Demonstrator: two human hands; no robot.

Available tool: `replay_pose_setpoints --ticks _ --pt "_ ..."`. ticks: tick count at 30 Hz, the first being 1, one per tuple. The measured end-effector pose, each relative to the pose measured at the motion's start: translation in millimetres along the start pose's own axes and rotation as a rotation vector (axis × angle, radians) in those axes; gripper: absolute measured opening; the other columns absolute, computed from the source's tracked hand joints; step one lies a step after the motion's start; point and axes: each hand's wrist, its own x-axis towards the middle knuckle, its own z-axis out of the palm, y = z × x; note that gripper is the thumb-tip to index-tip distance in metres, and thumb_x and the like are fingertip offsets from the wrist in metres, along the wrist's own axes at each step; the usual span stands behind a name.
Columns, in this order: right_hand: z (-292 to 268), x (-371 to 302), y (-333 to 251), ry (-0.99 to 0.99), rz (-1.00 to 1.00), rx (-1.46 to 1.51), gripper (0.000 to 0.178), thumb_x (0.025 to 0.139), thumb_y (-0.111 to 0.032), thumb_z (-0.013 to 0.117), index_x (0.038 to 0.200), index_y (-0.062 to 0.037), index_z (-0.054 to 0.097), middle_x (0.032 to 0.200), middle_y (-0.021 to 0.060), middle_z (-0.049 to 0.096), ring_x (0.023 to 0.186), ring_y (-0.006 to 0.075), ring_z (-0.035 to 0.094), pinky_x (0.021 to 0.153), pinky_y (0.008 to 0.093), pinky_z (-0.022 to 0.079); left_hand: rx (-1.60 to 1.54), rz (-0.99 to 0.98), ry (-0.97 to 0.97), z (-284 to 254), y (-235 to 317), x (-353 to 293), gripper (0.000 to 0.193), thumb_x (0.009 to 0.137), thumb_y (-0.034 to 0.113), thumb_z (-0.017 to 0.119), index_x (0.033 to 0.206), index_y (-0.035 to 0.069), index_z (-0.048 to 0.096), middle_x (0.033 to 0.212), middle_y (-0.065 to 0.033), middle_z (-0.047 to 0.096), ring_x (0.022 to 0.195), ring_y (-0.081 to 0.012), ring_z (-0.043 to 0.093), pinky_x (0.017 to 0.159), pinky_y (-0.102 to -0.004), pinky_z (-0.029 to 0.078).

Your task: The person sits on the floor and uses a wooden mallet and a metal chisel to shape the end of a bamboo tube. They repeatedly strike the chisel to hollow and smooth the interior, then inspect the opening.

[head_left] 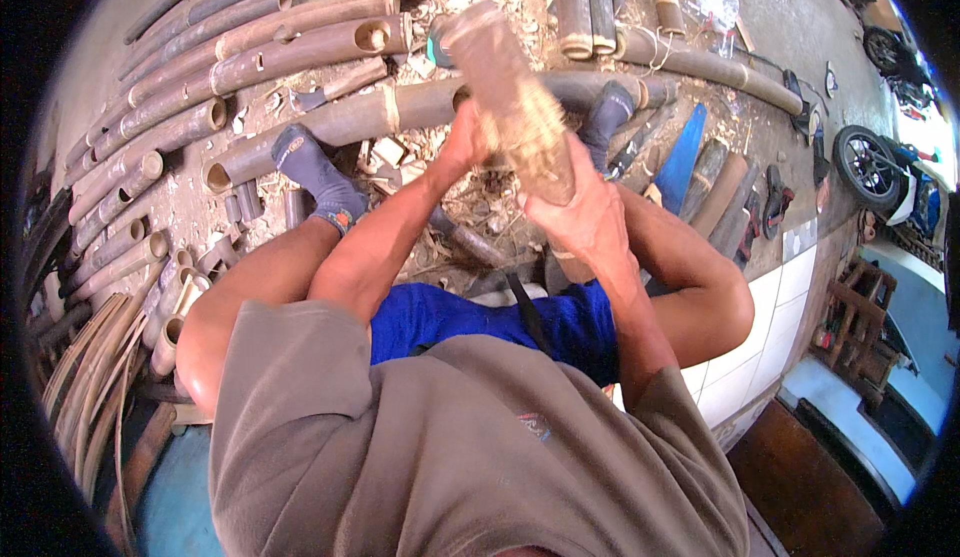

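My right hand (pixel 585 212) is wrapped round the lower end of a thick wooden club (pixel 515 97), which is smeared by motion and slants up and away. Behind the club, my left hand (pixel 463 142) is closed beside a long bamboo pole (pixel 345 117). Whatever it grips is covered by the club. The pole lies crosswise in front of me, with a dark hole cut near my left hand. My left foot (pixel 318 172) and right foot (pixel 610 112), both in dark socks, press against the pole.
Several cut bamboo poles (pixel 300 52) lie at the left, with long split strips (pixel 90 377) nearer me. Wood chips (pixel 440 2) litter the ground. A blue saw blade (pixel 683 157) lies beyond my right knee. A power tool (pixel 812 117) and a motorbike wheel (pixel 868 169) are further right.
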Motion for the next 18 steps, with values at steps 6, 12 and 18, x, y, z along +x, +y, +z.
replay_pose_setpoints --ticks 6,12,18 --pt "-11.6 -11.3 4.2 0.15 0.07 0.376 0.082 0.08 -0.024 0.082 0.15 -0.0022 0.045 0.127 0.0202 0.069 0.116 0.0287 0.068 0.102 0.0389 0.051 0.274 -0.178 0.369 -16.7 35.9 58.5 0.037 0.084 0.029 0.085 0.105 0.004 0.069 0.09 -0.0007 0.069 0.076 -0.01 0.061 0.067 -0.0286 0.051" --pt "-16.5 -9.0 1.7 0.11 0.056 0.426 0.079 0.08 -0.021 0.08 0.149 0.0 0.046 0.128 0.0184 0.068 0.118 0.026 0.065 0.105 0.0383 0.048 0.333 -0.275 0.184 -18.8 48.4 55.4 0.04 0.082 0.034 0.089 0.102 0.004 0.071 0.088 -0.0007 0.07 0.071 -0.0086 0.059 0.062 -0.0262 0.048" --pt "-14.9 -0.2 -3.1 0.08 0.029 0.382 0.082 0.078 -0.021 0.08 0.15 0.0006 0.045 0.128 0.019 0.068 0.119 0.0267 0.065 0.106 0.0383 0.048 0.261 -0.309 0.201 -27.1 38.6 47.5 0.036 0.083 0.031 0.088 0.1 0.006 0.069 0.081 0.0039 0.065 0.067 -0.0063 0.055 0.058 -0.0256 0.044"
